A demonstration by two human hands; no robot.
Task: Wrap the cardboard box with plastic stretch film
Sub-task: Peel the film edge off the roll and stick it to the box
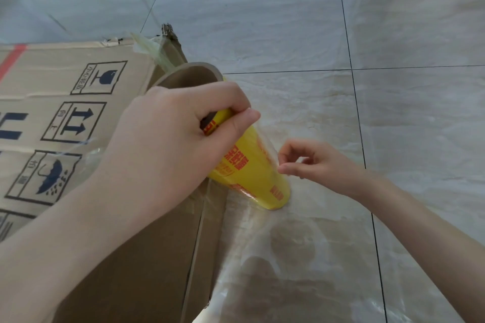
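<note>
Left hand [168,134] gripping stretch film roll [252,173] near top, fingers curling round it. Right hand [315,162] pinching film at roll's side. Roll standing tilted against cardboard box [65,113] edge, over tiled floor [288,21].

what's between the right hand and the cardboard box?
Head view: the yellow stretch film roll, gripped near its top by the left hand, sits between the right hand and the cardboard box.

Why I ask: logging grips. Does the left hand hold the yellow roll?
Yes, the left hand is curled round the yellow roll at its upper end.
</note>
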